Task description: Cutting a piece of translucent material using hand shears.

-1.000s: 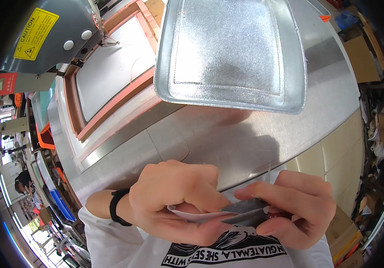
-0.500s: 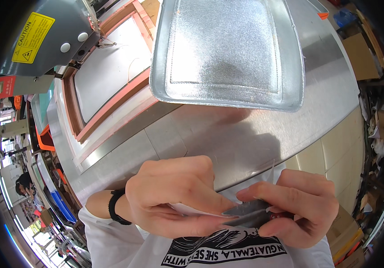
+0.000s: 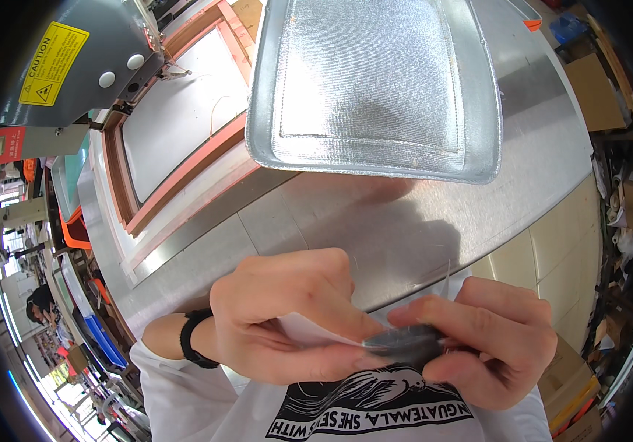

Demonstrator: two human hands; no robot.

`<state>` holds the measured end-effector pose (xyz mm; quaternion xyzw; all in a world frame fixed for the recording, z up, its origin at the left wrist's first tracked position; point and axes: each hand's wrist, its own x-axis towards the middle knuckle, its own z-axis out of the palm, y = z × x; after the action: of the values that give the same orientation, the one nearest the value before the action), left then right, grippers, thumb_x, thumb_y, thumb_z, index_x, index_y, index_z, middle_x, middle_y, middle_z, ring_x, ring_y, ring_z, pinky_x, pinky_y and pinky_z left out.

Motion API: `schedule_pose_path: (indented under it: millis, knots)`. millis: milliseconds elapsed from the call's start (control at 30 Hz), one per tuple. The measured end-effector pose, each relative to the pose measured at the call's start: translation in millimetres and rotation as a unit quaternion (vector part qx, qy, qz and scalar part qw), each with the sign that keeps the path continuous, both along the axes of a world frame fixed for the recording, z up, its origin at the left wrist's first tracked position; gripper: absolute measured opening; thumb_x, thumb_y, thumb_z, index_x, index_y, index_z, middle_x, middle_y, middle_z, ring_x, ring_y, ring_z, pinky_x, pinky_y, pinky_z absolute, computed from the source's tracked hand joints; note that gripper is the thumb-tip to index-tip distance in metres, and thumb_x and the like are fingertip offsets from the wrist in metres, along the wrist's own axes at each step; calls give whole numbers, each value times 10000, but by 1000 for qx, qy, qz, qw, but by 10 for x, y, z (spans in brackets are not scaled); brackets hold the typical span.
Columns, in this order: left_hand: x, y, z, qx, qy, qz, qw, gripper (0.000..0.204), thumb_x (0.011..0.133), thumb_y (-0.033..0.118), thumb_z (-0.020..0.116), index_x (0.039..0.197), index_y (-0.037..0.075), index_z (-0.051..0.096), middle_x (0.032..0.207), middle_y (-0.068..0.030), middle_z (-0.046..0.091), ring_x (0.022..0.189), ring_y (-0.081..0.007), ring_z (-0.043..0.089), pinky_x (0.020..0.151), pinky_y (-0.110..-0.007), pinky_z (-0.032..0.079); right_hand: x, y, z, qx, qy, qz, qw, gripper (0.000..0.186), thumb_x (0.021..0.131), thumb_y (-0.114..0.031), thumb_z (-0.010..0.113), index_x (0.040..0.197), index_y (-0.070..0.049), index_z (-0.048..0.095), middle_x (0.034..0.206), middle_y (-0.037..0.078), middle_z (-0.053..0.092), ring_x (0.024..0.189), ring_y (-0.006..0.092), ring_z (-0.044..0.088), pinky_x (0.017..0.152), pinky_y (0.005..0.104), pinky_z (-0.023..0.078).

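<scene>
In front of my shirt, both hands are closed around a small, thin dark grey piece (image 3: 412, 345), blurred, whose kind I cannot make out. My left hand (image 3: 287, 317), with a black band (image 3: 190, 339) at the wrist, pinches its left end between thumb and forefinger. A flat white piece (image 3: 309, 329) runs from that pinch back into the palm. The right end lies between the thumb and fingers of my right hand (image 3: 489, 339). Above the right fingertips stands a thin pointed sliver (image 3: 447, 280). Beyond my hands, a shallow silver foil-lined panel with raised edges (image 3: 368, 81) lies face up.
The metal table (image 3: 316, 214) has its near edge just past my hands. A red-brown wooden frame (image 3: 139, 217) around a white sheet rests at the left, below a grey machine (image 3: 73, 70) with a yellow label. Cardboard boxes (image 3: 592, 92) stand at the right. A person (image 3: 40, 306) sits far left.
My left hand has shifted slightly up, and the dark piece has turned between my fingers. More of the white piece shows. A red bit by the right fingers is no longer visible.
</scene>
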<state>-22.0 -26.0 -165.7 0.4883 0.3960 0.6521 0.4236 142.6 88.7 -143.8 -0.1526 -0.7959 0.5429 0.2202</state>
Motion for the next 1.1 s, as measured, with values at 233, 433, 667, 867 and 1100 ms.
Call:
schedule_pose_path:
  millis: [233,433,667,867,1100]
  knots:
    - [2,-3,-13,15,-8,-9,1000,197,639,-4,721,711,-50,543,653,-92,493,401,-113,389,358,-251,243,-9,21,8,-1,5,20,1000,432,754,-397,601,824,26,652,433,-1,411,347,57,372,327,200,229]
    - [10,-19,38,-29,-26,4,999,141,654,-31,682,776,-39,611,676,-103,579,486,-140,449,430,-250,317,-1,23,24,14,-12,26,999,454,742,-414,606,836,28,650,431,-4,406,344,54,367,325,201,228]
    - [12,-15,41,-25,-27,7,999,145,655,-29,685,779,-40,611,662,-99,572,483,-140,449,429,-248,312,-22,23,117,47,-47,34,997,463,733,-419,611,841,30,649,433,-9,402,347,53,374,328,199,237]
    - [25,-15,44,-24,-34,9,999,148,654,-34,681,784,-42,611,661,-102,570,486,-144,450,430,-251,311,-22,-20,68,47,-28,10,998,457,720,-406,629,848,32,647,430,-14,391,349,51,371,330,199,237]
    - [23,-18,46,-29,-23,7,999,143,656,-37,676,783,-44,611,655,-101,566,492,-143,451,431,-249,311,-24,9,98,42,-37,29,998,445,723,-396,628,843,32,647,430,-12,397,348,53,370,332,199,234]
